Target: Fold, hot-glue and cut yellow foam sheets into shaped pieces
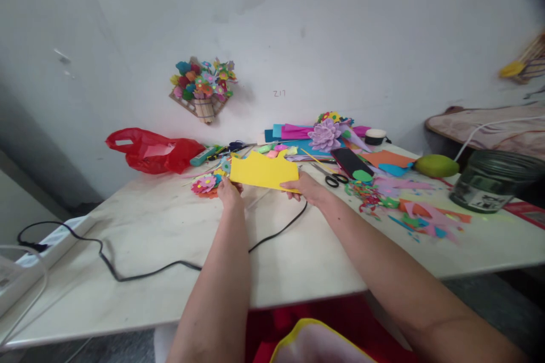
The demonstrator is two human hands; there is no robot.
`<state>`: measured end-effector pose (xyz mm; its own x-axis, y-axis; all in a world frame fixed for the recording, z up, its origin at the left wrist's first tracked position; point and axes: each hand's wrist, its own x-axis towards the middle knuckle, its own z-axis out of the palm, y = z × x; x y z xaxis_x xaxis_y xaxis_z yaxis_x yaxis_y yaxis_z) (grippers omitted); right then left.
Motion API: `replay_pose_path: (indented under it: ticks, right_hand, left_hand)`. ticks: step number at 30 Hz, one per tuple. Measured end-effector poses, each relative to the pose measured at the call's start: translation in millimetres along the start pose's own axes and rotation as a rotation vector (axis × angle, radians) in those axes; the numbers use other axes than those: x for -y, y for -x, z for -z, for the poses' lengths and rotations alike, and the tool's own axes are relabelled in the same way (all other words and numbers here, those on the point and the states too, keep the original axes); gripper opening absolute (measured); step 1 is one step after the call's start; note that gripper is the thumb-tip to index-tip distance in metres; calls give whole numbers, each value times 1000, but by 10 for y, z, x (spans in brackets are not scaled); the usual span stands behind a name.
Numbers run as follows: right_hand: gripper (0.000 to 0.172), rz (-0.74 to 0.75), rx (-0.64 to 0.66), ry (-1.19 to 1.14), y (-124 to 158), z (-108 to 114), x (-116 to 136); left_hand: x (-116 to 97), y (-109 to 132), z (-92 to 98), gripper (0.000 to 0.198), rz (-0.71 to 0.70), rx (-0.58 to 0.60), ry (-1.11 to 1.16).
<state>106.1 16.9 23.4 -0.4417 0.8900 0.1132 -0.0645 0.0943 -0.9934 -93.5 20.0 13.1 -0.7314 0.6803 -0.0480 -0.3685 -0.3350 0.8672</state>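
Observation:
A yellow sheet (264, 171) with a wavy, cut upper edge is held up over the table between my two hands. My left hand (230, 189) pinches its lower left corner. At the right end, my right hand (301, 187) grips the lower corner, with the thumb on the front. Colourful paper flowers (204, 184) lie just left of my left hand. To the right of my right hand rest black-handled scissors (334, 180) and a dark phone (351, 163).
A red plastic bag (155, 153) sits at the back left. Coloured scraps (426, 218) and a glass jar (489, 184) are on the right. A black cable (140, 278) runs across the table (170, 306) from a power strip (51, 249). A flower basket (204, 109) hangs on the wall.

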Motion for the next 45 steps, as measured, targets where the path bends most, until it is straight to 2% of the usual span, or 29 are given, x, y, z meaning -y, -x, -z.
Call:
replay_pose_path:
  ticks: [4,6,15,19,23,30,38,45]
  right_hand:
    - [16,21,-56,-57,1,55,17]
    - [17,29,-85,-93,-13,56,4]
    - [21,40,-131,-107,-65,-56,-83]
    - [20,58,-120,-90,-58,-94,-85]
    - [20,56,-110,-68,-48,-130,-76]
    - [12,7,-57,3,-66,-135,-96]
    - [14,54,-208,-83,-66,-159,-75]
    - [13,38,-148,-127,-79,-164,-101]
  left_hand:
    - [-28,-33,33,26,37,-19,74]
    - [-28,-18,32,23,35,19,96]
    - [29,186,-47,30,65,510,0]
    - [36,258,-82,35,94,615,-58]
    - [51,276,-98,33,38,662,-88]
    - [42,237,-85,34,-28,556,-82]
    - [27,333,-91,35,43,741,-137]
    - [22,354,-88,29,113,768,-219]
